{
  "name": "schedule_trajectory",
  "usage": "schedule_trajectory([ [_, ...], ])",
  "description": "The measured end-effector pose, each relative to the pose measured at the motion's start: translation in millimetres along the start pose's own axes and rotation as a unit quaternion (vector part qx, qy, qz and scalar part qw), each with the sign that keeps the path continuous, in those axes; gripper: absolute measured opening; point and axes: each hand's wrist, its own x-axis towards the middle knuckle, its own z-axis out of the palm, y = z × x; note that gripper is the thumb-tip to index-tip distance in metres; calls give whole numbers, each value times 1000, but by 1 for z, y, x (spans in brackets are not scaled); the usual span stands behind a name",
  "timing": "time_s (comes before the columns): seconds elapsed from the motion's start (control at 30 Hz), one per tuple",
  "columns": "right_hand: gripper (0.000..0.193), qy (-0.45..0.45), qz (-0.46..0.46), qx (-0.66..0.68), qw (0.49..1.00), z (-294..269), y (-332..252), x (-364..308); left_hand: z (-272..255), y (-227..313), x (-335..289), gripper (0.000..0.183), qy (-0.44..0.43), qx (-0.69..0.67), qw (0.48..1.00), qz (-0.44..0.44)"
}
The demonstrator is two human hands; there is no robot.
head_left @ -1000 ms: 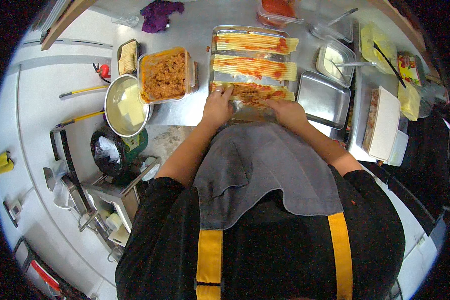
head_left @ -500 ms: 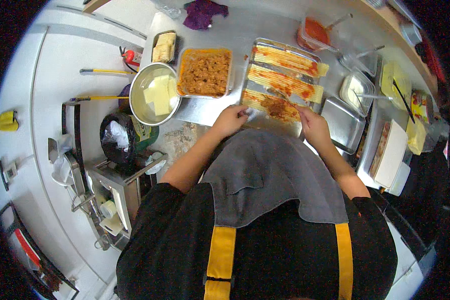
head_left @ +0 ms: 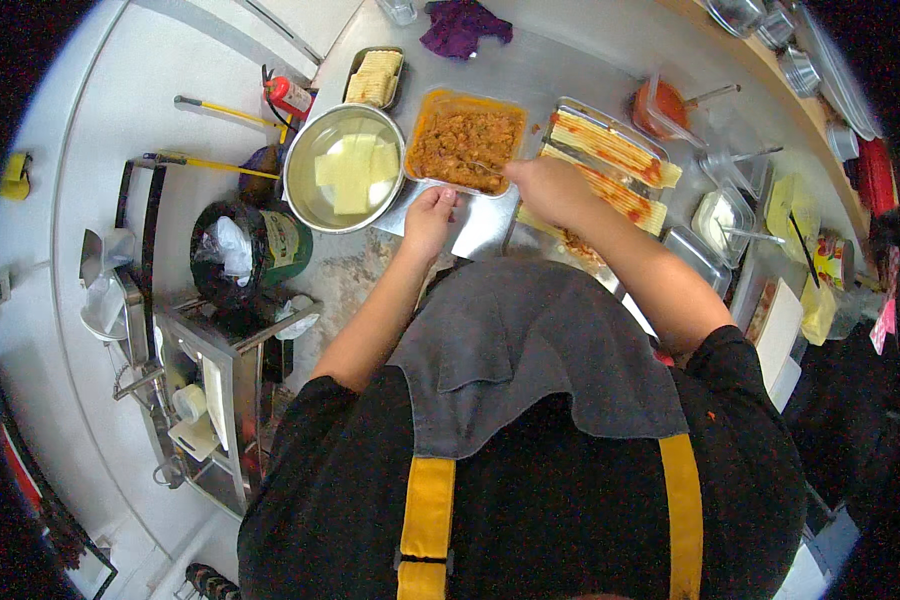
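In my right hand (head_left: 550, 190) is a metal spoon (head_left: 488, 167), its bowl end down in the chunky reddish-brown meat sauce (head_left: 460, 135). The sauce fills a clear rectangular container (head_left: 522, 125). My left hand (head_left: 430, 222) is closed at the container's near edge; whether it pinches the rim cannot be made out. Right of the container, a metal tray (head_left: 610, 118) bears ridged pasta sheets (head_left: 600, 135) streaked with red sauce. My right forearm hides part of that tray, and some meat sauce (head_left: 582, 248) shows on its near strip.
Left of the container stands a round metal bowl (head_left: 295, 180) with pale sheets in liquid; behind it is a small tray of stacked ridged sheets (head_left: 375, 78). Tomato sauce (head_left: 660, 108) and a white-filled tub (head_left: 722, 215) sit right. A purple cloth (head_left: 465, 28) lies at the back.
My right hand has moved left with the spoon, from the pasta tray to the meat sauce. My left hand has shifted from the tray's edge to the container's near edge. The view has shifted too.
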Motion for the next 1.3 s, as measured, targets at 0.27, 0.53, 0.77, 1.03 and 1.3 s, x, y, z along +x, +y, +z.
schedule_trajectory([
  [0.27,24,25,-35,112,993,11,26,-8,2,18,0,23,-6,-53,996,-72],
  [0.53,25,-3,44,385,922,22,55,-12,-8,19,-1,26,-39,-5,997,-61],
  [0.77,23,64,130,467,872,-3,82,-95,-12,4,-10,21,-237,152,959,-33],
  [1.03,28,98,286,247,921,66,136,-200,68,17,-3,37,-332,396,835,189],
  [1.3,29,106,304,142,936,137,151,-223,191,-9,17,62,-364,600,664,258],
])
